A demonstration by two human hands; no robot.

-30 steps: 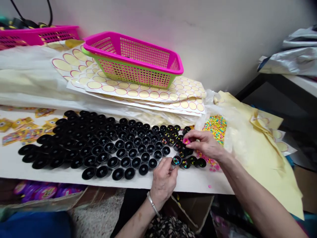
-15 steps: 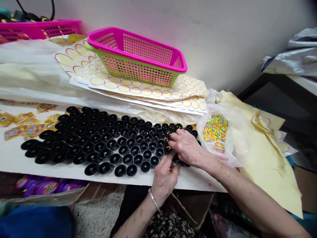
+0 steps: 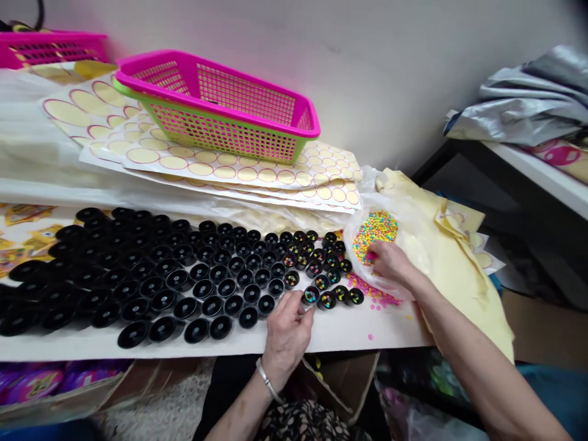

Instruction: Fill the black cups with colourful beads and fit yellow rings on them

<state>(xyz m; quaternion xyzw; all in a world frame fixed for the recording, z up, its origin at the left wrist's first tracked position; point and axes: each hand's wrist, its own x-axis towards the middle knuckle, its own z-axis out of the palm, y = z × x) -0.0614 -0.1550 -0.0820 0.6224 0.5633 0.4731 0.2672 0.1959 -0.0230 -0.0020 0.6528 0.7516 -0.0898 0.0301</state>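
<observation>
My left hand (image 3: 288,327) rests at the front of many small round black cups (image 3: 233,304). Its bent thumb and fingertips are at the side of one black cup (image 3: 311,296), which holds coloured candy beads. To the right, my right hand (image 3: 390,262) reaches into a clear plastic bag (image 3: 413,229) of small multicoloured candy beads (image 3: 377,228). Its fingers are closed around a small pink thing (image 3: 371,255), mostly hidden, whose kind I cannot make out. Cups near the bag have beads in them; the insides of those farther left look black.
A pink and green basket (image 3: 225,131) stands on sheets of round stickers (image 3: 184,160) by the wall. Loose pink beads (image 3: 376,295) lie beside the bag. Yellow paper (image 3: 463,275) covers the right end. A box with purple packs (image 3: 41,383) sits below the table edge (image 3: 151,357).
My right hand has moved from above the cups to the bead bag. My left hand stays beside the cups. The view has shifted to the right.
</observation>
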